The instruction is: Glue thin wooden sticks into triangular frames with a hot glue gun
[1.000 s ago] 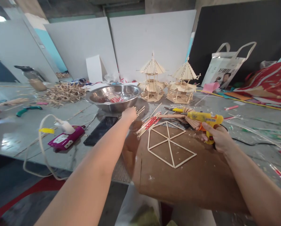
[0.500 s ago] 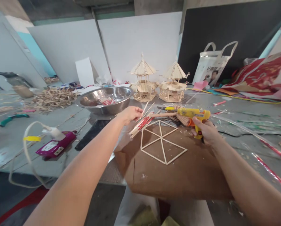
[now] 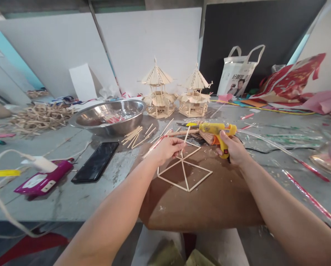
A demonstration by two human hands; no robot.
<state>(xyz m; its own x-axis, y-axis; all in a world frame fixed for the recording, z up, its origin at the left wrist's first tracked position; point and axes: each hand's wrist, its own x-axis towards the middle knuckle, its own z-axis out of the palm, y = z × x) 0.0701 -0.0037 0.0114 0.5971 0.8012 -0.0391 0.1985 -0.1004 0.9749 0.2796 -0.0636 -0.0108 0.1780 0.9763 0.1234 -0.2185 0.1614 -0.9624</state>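
Between thumb and fingers, my left hand pinches a thin wooden stick, tilted upright above the far part of a flat stick frame. The frame is a polygon with spokes meeting in its middle, lying on a brown board. My right hand is wrapped round the handle of a yellow hot glue gun, its nozzle pointing left toward the stick. Partly hidden behind my left hand lies a bundle of sticks with red parts.
Two stick pavilions stand at the back beside a metal basin. Loose sticks, a black phone and a purple power strip lie to the left. A white bag stands back right, plastic-wrapped lengths nearer.
My left hand has moved right from the stick bundle to above the frame, now with a single stick raised. The glue gun stays in my right hand. The view has shifted right.
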